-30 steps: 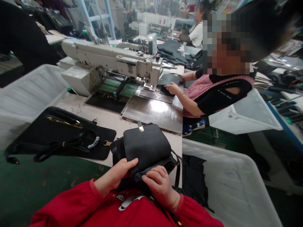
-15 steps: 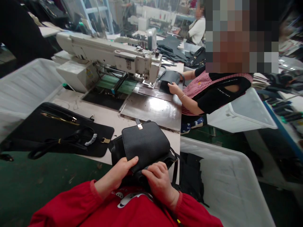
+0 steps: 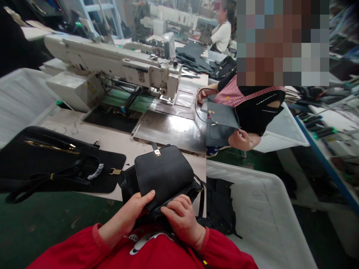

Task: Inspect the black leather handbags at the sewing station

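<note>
A black leather bag (image 3: 165,172) with a flap and a small gold clasp (image 3: 157,152) lies at the table's near edge, close to my body. My left hand (image 3: 134,211) grips its near left side, thumb on top of the flap and the other fingers hidden beneath. At the near right, my right hand (image 3: 182,216) has its fingers curled round the bag's edge. Another black bag (image 3: 64,160) with a gold zip, a tied strap and a white-wrapped handle rests to the left.
A large white sewing machine (image 3: 120,63) stands behind, with a shiny metal plate (image 3: 171,130). A co-worker's hand (image 3: 241,140) holds a dark bag (image 3: 221,119) at the right. A white bin (image 3: 260,209) at near right contains black pieces (image 3: 220,201); another bin (image 3: 22,101) stands left.
The co-worker has lifted a dark bag off the machine's plate and brought it right, towards their body. My view has shifted slightly right; both my hands keep their hold on the bag.
</note>
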Demonstrator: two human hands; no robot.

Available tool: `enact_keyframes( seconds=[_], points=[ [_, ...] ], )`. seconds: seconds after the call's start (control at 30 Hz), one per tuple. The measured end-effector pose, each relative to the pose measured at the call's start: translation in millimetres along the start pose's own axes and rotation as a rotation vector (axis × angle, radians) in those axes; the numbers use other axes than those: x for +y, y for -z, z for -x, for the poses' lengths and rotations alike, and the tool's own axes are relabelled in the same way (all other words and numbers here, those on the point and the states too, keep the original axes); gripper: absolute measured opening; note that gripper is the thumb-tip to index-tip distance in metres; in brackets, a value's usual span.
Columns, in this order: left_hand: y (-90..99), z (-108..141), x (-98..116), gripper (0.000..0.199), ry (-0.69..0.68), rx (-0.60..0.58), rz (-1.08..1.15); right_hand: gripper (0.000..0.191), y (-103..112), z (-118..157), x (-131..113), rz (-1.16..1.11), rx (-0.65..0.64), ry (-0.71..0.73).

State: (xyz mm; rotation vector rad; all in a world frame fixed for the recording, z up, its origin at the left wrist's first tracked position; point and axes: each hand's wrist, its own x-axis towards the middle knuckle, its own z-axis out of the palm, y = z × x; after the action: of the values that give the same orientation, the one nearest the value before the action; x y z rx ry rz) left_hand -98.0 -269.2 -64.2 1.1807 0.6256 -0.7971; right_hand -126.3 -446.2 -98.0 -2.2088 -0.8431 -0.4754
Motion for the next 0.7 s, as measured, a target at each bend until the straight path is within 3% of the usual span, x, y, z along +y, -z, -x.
enact_keyframes(
  seconds=[0.13, 0.27, 0.47, 0.7],
  points=[
    [0.6, -2.1, 0.2, 0.05, 0.01, -0.041, 0.016, 0.021, 15.0, 4.2, 19.5, 0.046, -0.007, -0.032],
    [2.3, -6.2, -2.0, 0.045, 0.073, -0.014, 0.036, 0.019, 31.8, 16.4, 51.1, 0.185, 0.034, -0.161],
    [-5.4, -2.9, 6.5, 0.019, 0.07, 0.074, 0.081, 0.012, 33.8, 31.0, 74.5, 0.204, 0.11, -0.337],
    [5.0, -3.0, 27.7, 0.017, 0.115, 0.088, 0.16, 0.007, 43.7, -7.4, 75.6, -0.017, 0.136, -0.381]
  ],
)
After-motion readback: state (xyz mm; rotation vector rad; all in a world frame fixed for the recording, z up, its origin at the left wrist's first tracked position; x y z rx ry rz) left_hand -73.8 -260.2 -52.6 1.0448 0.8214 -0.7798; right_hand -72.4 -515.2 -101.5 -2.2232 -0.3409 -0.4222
